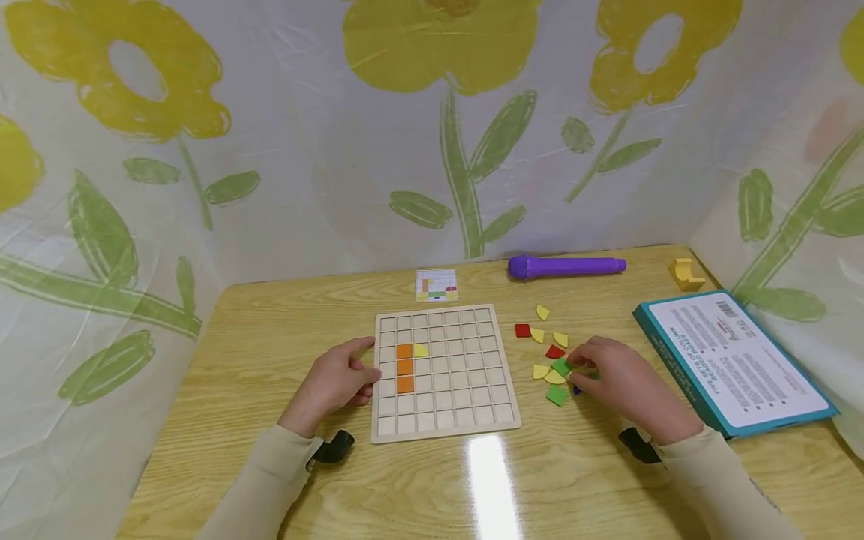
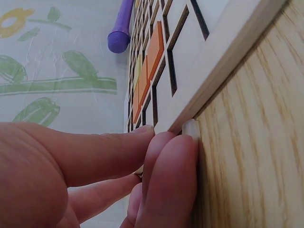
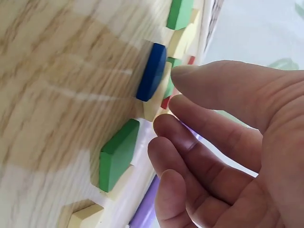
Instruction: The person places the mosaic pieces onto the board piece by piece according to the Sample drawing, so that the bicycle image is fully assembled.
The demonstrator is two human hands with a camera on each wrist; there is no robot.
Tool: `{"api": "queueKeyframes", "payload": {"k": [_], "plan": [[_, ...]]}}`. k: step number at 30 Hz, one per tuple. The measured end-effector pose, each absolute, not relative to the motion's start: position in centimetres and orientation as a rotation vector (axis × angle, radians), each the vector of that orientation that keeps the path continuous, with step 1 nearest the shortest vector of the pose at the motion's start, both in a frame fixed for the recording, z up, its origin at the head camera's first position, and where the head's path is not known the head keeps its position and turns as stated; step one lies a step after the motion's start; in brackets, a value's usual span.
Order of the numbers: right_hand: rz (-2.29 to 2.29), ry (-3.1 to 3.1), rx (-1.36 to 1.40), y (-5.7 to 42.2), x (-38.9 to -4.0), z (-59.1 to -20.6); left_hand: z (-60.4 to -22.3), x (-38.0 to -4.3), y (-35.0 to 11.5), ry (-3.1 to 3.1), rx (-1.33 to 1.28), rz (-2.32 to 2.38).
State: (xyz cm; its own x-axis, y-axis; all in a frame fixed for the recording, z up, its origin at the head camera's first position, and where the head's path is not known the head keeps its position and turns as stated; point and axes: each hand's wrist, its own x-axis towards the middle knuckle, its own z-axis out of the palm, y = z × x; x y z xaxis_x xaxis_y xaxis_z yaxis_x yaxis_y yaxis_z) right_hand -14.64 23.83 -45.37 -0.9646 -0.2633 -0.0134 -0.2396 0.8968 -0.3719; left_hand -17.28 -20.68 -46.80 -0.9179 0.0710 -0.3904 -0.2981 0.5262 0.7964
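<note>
A square wooden grid board [image 1: 445,433] lies on the table, with several orange square tiles [image 1: 404,367] in one column and a yellow quarter-round tile [image 1: 421,350] beside the top one. At the board's left edge, my left hand [image 1: 337,379] grips the rim with thumb and fingertips. Right of the board, my right hand [image 1: 617,382] hovers over loose tiles, thumb and index fingertips close to a green tile [image 1: 561,366] and a little apart. Beneath it are a blue tile [image 3: 152,73] and another green tile [image 3: 118,154]. Yellow tiles [image 1: 541,371] and red tiles [image 1: 523,330] lie around them.
A small printed pattern card [image 1: 436,285] lies behind the board. A purple toy microphone [image 1: 567,267] lies along the back edge. To the right are a teal-edged box [image 1: 739,364] and a yellow block [image 1: 685,274]. A flowered curtain [image 1: 304,187] surrounds the table.
</note>
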Motion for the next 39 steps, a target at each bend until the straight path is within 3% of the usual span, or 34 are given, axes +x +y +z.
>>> {"api": "queueKeyframes", "payload": {"k": [39], "plan": [[-0.500,2.923,-0.429,25.3,-15.9,-45.6,-46.5,-17.2,-20.6,2.403,-0.193,1.338]]}}
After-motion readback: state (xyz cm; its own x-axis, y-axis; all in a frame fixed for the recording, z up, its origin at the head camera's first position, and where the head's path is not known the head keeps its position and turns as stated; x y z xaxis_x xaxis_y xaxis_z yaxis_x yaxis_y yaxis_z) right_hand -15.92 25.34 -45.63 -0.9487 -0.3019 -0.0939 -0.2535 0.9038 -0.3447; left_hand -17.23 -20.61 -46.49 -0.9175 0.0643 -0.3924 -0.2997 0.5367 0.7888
